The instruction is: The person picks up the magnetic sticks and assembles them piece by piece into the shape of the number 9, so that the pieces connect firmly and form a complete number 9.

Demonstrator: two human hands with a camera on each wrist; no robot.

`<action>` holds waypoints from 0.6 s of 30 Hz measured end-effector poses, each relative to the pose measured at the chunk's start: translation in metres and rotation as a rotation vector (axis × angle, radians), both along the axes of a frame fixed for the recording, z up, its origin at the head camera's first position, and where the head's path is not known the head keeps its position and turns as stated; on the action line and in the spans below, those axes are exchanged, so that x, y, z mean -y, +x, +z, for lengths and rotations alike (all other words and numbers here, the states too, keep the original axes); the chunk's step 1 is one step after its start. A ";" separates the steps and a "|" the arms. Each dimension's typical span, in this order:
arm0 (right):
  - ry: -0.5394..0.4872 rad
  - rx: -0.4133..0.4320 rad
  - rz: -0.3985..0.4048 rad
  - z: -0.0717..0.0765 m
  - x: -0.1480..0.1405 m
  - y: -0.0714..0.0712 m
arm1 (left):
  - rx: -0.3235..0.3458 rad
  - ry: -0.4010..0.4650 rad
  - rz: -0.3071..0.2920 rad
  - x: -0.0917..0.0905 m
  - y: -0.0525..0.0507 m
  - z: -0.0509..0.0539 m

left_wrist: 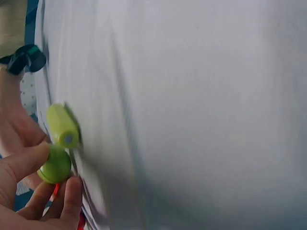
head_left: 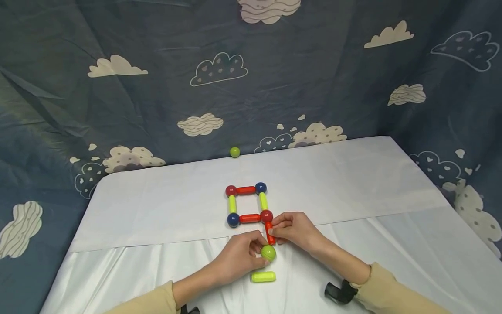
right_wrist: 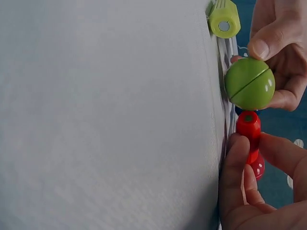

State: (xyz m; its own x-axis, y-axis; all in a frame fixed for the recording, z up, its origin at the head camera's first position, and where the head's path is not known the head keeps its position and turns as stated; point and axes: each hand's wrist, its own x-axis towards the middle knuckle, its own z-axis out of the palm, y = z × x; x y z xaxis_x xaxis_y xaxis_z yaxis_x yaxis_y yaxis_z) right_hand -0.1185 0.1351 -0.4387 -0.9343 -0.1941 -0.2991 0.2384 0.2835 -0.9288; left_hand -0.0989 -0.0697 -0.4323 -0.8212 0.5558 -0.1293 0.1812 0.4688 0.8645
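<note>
My left hand (head_left: 240,254) pinches a green ball (head_left: 268,253) between thumb and fingers. The right hand (head_left: 296,230) grips a red rod (head_left: 270,234) whose far end meets a red ball (head_left: 266,216) at the near right corner of a square frame. In the right wrist view, the rod's near end (right_wrist: 248,118) faces the green ball (right_wrist: 250,84); whether they touch I cannot tell. Red rods (head_left: 249,218) and yellow-green rods (head_left: 232,204) form the frame's sides, with red and dark blue balls (head_left: 233,220) at its corners. A loose yellow-green rod (head_left: 263,277) lies nearest me.
Another green ball (head_left: 235,151) sits at the table's back edge, against a dark blue cloth (head_left: 164,100) printed with clouds. White cloth (head_left: 157,209) covers the table, with a crosswise seam and folds towards the front. Dark straps (head_left: 340,293) are at the wrists.
</note>
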 end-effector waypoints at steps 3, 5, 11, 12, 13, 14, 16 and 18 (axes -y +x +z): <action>-0.005 0.015 -0.010 -0.001 0.002 -0.001 | -0.034 0.004 0.023 -0.003 0.004 -0.005; -0.004 0.016 -0.012 -0.001 0.002 -0.001 | -0.048 0.017 0.043 -0.006 0.005 -0.007; -0.008 0.008 -0.004 -0.001 0.003 0.000 | -0.060 0.041 0.086 -0.011 0.007 -0.009; -0.009 0.006 -0.003 -0.001 0.003 0.000 | -0.056 0.042 0.091 -0.011 0.008 -0.010; -0.012 0.004 -0.004 -0.001 0.004 0.000 | -0.050 0.039 0.096 -0.011 0.008 -0.009; -0.014 0.002 -0.003 -0.002 0.003 0.000 | -0.045 0.039 0.098 -0.011 0.008 -0.010; -0.014 -0.006 -0.001 -0.002 0.003 0.001 | -0.041 0.043 0.102 -0.011 0.009 -0.010; -0.017 -0.013 0.000 -0.002 0.003 0.001 | -0.032 0.054 0.109 -0.011 0.009 -0.010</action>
State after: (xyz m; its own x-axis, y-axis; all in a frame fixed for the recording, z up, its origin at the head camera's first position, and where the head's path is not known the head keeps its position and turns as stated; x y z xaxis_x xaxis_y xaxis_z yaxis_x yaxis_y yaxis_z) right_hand -0.1175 0.1324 -0.4410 -0.9380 -0.1995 -0.2836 0.2264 0.2673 -0.9367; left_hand -0.0897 -0.0588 -0.4427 -0.8802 0.4688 -0.0744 0.1595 0.4397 0.8839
